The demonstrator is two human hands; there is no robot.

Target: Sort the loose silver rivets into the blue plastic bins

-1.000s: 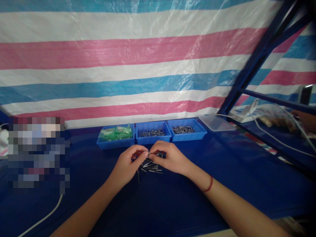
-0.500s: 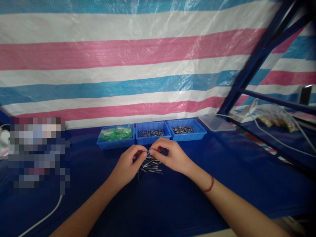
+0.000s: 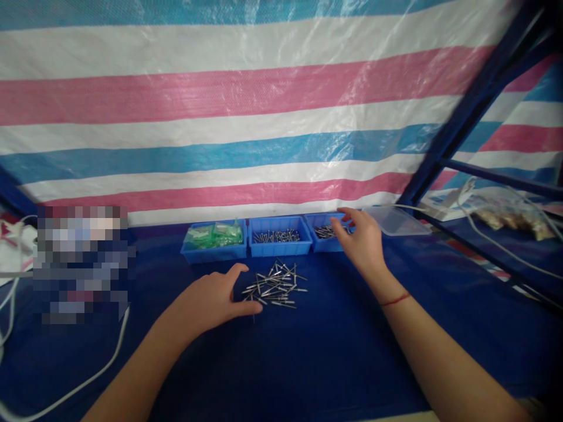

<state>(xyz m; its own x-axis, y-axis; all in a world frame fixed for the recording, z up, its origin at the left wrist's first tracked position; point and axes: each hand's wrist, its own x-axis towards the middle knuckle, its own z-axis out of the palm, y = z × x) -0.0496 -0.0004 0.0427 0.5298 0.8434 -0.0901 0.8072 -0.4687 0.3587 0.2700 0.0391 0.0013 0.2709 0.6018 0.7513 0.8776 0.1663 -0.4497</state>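
Note:
A loose pile of blind rivets (image 3: 279,284), silvery with thin stems, lies on the blue table. Beside its left edge is my left hand (image 3: 209,302), thumb and forefinger spread apart with nothing between them. My right hand (image 3: 364,240) is over the right part of the right-hand blue bin (image 3: 328,245), fingers apart; no rivet shows in it. That bin holds dark-looking rivets (image 3: 323,232), partly hidden by the hand. The middle blue bin (image 3: 281,249) contains more rivets (image 3: 284,235).
The left blue bin (image 3: 215,254) holds green plastic packets (image 3: 214,235). A clear plastic lid (image 3: 402,221) lies right of the bins. White cables (image 3: 109,360) run along the left side. Blue metal frame bars (image 3: 461,105) rise at the right, before a striped sheet.
My hands have moved apart from their shared pinch on a rivet above the pile. The right went up and right to the right-hand bin; the left opened and drew slightly leftward.

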